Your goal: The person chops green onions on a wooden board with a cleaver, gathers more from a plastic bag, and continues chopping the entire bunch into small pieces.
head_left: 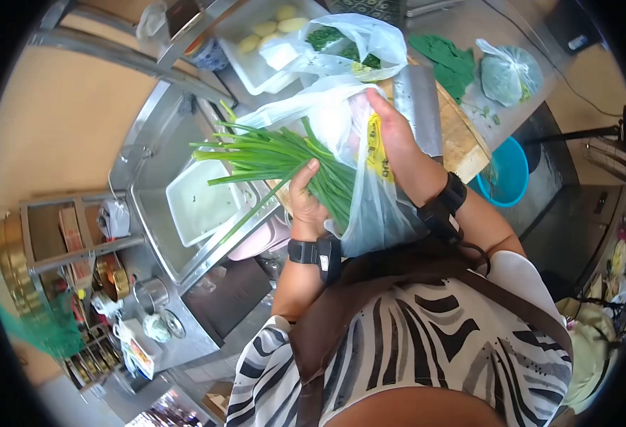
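Note:
A bunch of long green scallions [266, 151] lies partly inside a clear plastic bag [370, 206] with yellow print. My left hand [307, 199] is wrapped round the scallions, thumb on top, their green ends pointing left out of the bag's mouth. On the bag's other side, my right hand [392, 132] grips the plastic, its thumb pointing up; the fingers are mostly hidden behind the film. Just beyond stands another plastic bag [380, 39] with chopped greens in it. The lower ends of the scallions are covered by the bag.
To the left is a metal sink [149, 186] with a white tub [185, 203] inside. Potatoes fill part of a white bin [256, 87] behind. A cleaver-like metal blade [418, 107] rests on a wooden board [462, 135]. A blue bucket [516, 171] stands right, below a tied bag [508, 75].

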`<state>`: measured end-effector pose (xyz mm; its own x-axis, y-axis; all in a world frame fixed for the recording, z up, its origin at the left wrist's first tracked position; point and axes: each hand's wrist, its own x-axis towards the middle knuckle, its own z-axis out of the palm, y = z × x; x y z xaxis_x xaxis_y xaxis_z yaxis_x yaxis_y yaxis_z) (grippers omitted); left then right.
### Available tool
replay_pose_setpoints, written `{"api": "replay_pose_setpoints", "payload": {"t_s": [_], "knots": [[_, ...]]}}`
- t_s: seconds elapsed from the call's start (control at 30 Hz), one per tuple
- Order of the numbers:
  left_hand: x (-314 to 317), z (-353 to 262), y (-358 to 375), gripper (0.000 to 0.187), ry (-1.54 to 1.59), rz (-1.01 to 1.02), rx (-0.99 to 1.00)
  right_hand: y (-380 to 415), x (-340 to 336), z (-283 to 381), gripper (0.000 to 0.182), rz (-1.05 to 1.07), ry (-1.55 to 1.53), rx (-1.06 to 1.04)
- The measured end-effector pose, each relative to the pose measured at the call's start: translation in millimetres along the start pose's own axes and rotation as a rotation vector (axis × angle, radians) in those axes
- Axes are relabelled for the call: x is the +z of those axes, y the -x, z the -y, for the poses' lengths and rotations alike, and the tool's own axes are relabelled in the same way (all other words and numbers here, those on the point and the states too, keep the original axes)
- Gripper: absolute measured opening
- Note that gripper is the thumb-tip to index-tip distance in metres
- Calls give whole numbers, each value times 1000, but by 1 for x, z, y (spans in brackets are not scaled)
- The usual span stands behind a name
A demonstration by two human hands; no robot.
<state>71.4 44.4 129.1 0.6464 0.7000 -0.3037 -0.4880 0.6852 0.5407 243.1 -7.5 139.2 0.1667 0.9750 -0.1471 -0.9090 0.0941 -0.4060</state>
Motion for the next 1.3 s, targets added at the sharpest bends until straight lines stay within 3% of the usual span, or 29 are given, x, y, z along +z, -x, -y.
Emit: {"api": "replay_pose_setpoints", "payload": {"t_s": [0.07,0.23,0.3,0.37,0.5,0.6,0.67,0.7,0.77,0.8,0.87,0.9,0.97,1.1,1.17,1.3], "knots": [[9,2,5,38,18,-61,58,1,10,0,41,-285,88,-104],[-3,-2,8,42,29,1,70,2,33,4,43,-414,262,-232],[-7,-4,12,45,14,4,39,-6,18,8,44,-579,475,-233],[-8,-4,16,48,-27,9,185,-11,9,17,44,-586,393,-194],[-18,-5,16,51,-28,16,236,-21,-18,19,42,-547,257,-151],[-14,-8,20,53,-54,12,236,-11,-3,21,39,-564,373,-129],[0,-12,23,55,-31,140,212,-4,18,16,35,-648,724,-311],[4,-12,24,55,-30,143,213,0,23,12,35,-647,726,-314],[8,-12,28,57,38,90,198,9,31,5,35,-558,1546,-914],[4,-13,25,57,40,90,204,22,48,10,35,-550,1548,-917],[-9,-13,22,58,23,128,80,54,87,23,36,8,2080,-1140],[-9,-13,23,58,25,125,81,57,87,18,36,11,2080,-1137],[-4,-11,21,59,47,142,60,56,85,3,38,219,2137,-817],[7,-8,25,57,44,149,85,48,66,-23,30,243,2195,-860],[2,-2,21,51,0,66,116,47,63,-27,29,114,2259,-836],[-10,1,16,44,-66,64,100,47,65,-24,27,168,2385,-754]]}}
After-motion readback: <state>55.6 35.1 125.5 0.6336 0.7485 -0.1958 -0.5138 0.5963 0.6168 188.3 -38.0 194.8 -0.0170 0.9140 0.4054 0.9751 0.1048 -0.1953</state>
